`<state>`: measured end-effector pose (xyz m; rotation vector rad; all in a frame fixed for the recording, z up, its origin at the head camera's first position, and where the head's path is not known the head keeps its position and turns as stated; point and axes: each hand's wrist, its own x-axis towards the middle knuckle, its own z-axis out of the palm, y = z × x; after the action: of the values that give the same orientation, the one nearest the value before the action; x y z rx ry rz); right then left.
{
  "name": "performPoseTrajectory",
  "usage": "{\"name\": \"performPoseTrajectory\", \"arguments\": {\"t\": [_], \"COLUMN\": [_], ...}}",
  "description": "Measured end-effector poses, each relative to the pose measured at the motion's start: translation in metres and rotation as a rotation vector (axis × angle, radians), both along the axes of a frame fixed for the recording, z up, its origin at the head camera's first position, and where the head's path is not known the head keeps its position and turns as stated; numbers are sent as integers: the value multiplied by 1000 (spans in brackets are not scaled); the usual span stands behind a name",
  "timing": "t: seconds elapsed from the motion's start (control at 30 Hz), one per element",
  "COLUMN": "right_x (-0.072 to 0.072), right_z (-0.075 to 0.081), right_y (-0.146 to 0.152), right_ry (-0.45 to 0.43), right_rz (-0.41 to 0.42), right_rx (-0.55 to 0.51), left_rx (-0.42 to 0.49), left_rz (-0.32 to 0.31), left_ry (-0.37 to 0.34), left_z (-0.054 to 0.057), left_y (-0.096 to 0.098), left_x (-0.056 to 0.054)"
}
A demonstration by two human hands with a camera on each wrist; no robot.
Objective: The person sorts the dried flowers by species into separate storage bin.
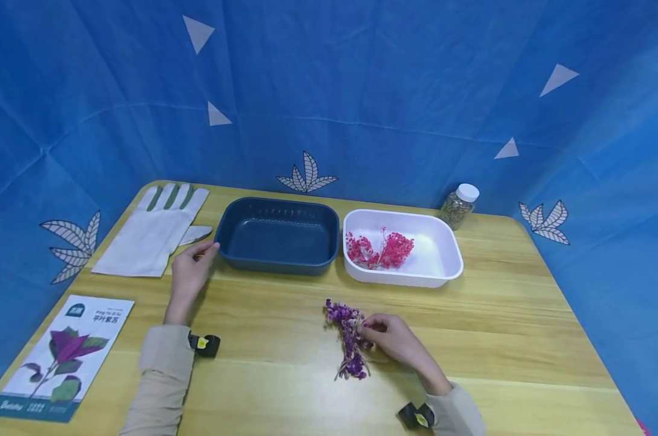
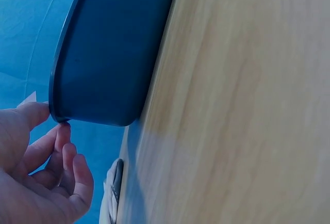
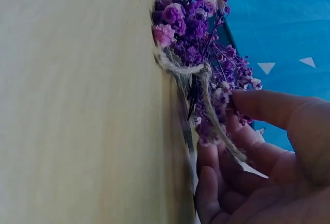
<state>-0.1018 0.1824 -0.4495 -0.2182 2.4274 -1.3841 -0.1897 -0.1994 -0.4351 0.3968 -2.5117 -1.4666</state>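
Note:
My left hand (image 1: 191, 269) pinches the left rim of a dark blue plastic basin (image 1: 276, 266). In the left wrist view, thumb and fingertips meet at the corner of that rim, and the basin's wall stands beside the wooden tabletop. My right hand (image 1: 391, 339) pinches a small bunch of purple dried flowers (image 1: 353, 342) low over the front middle of the table. Up close in the right wrist view, pale twine (image 3: 180, 69) is tied round the bunch, and thumb and fingers hold its blossoms from one side.
Right of the blue basin, a white basin (image 1: 395, 278) holds pink-red dried flowers (image 1: 396, 249). Behind it stands a white-capped jar (image 1: 456, 209). White gloves (image 1: 143, 236) with green-marked fingers lie at back left. A seed packet (image 1: 62, 363) lies at front left. Blue cloth surrounds the table.

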Motion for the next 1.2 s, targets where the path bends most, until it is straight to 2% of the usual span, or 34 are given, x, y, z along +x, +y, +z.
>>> {"name": "performPoseTrajectory", "arguments": {"t": [0.2,0.47,0.7,0.83,1.0,1.2], "right_x": [2,-3,-9,-13,-26,-52], "right_z": [5,13,26,35,46,56], "right_y": [-1,-4,-11,-15,-24,-40], "right_ry": [1,-7,-13,19,76,98], "right_rz": [-21,-92,-122,-135,-168,-230], "right_rx": [-37,-55,-119,-146,-148,-168], "left_rx": [20,21,33,46,46,35], "left_rz": [-15,-25,-21,-24,-29,-26], "left_ry": [-17,-20,-15,-18,-21,-9], "left_z": [1,1,1,1,-1,-1], "left_y": [1,0,-1,0,0,-2], "left_x": [1,0,0,-1,-2,-1]}}
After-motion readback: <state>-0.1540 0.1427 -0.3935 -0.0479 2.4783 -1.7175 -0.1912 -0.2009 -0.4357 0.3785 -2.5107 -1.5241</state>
